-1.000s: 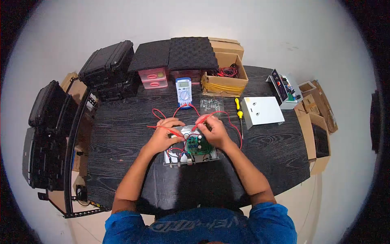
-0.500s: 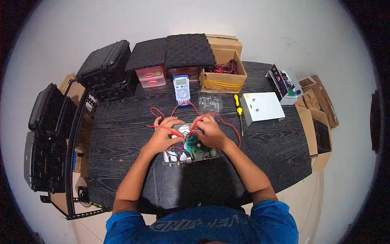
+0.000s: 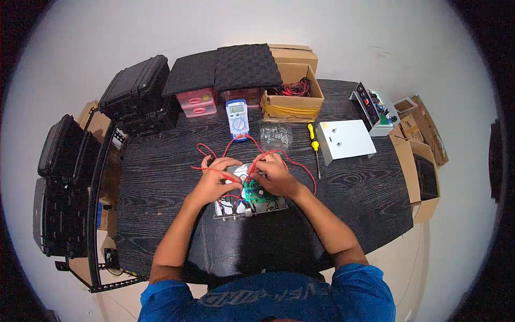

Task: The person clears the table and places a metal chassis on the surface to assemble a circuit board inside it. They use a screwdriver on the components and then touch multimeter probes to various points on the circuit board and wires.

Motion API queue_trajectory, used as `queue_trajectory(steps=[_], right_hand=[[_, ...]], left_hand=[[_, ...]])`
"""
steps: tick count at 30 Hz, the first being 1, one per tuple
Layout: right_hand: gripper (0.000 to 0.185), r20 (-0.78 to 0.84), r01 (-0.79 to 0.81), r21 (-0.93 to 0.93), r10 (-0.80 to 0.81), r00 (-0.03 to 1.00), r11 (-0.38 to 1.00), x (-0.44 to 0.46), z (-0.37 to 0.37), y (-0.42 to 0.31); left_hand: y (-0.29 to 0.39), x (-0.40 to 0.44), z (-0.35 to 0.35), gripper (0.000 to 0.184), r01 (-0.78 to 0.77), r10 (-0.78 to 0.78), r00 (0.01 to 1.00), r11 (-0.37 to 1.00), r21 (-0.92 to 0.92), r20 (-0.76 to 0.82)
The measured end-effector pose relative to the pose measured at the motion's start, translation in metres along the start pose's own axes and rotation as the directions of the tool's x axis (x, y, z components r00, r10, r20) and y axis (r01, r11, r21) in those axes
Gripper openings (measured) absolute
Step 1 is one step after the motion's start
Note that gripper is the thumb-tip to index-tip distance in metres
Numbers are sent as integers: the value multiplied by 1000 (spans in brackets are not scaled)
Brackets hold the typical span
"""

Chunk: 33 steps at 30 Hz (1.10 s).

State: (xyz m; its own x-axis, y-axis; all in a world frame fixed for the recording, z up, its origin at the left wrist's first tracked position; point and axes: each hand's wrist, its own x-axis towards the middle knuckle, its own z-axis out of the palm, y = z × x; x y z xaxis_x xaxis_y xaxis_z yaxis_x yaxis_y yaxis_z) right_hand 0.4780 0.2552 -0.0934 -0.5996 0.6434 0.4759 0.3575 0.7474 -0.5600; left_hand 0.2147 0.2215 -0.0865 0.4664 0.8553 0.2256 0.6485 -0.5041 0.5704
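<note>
Pinched in my left hand [image 3: 215, 181] is a red test probe [image 3: 230, 178], its lead trailing off to the left. My right hand [image 3: 274, 176] is closed on a second red test probe [image 3: 250, 170], held steeply over the green circuit board [image 3: 259, 192]. Both probe tips meet near the board's upper left corner; whether they touch it is too small to tell. The board sits in an open metal chassis [image 3: 252, 213] with wires along its front. Behind my hands, a blue-and-white multimeter [image 3: 237, 119] has the red leads plugged into its lower end.
A yellow-handled screwdriver [image 3: 314, 145] lies beside a white metal cover [image 3: 346, 140] on the right. Behind are a plastic bag of small parts [image 3: 276, 135], a cardboard box [image 3: 292, 107] of cables and pink drawers [image 3: 197, 103]. Black cases [image 3: 137, 86] stand at left.
The view has shifted very slightly. Both hands keep the same grip on the probes over the board, with no clear movement.
</note>
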Motion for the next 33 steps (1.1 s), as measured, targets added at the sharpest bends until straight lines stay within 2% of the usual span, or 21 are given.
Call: queue_trajectory(steps=[13, 25, 33], right_hand=[[13, 9, -18, 60, 18, 1000, 998, 0, 5, 7], [12, -34, 0, 52, 1, 999, 999, 0, 5, 6], [10, -2, -20, 49, 20, 1000, 999, 0, 7, 10]], left_hand=[[0, 0, 1, 15, 8, -8, 1000, 1000, -11, 8], [0, 0, 2, 14, 5, -5, 1000, 1000, -9, -2], [-2, -1, 2, 14, 10, -10, 1000, 1000, -2, 8]])
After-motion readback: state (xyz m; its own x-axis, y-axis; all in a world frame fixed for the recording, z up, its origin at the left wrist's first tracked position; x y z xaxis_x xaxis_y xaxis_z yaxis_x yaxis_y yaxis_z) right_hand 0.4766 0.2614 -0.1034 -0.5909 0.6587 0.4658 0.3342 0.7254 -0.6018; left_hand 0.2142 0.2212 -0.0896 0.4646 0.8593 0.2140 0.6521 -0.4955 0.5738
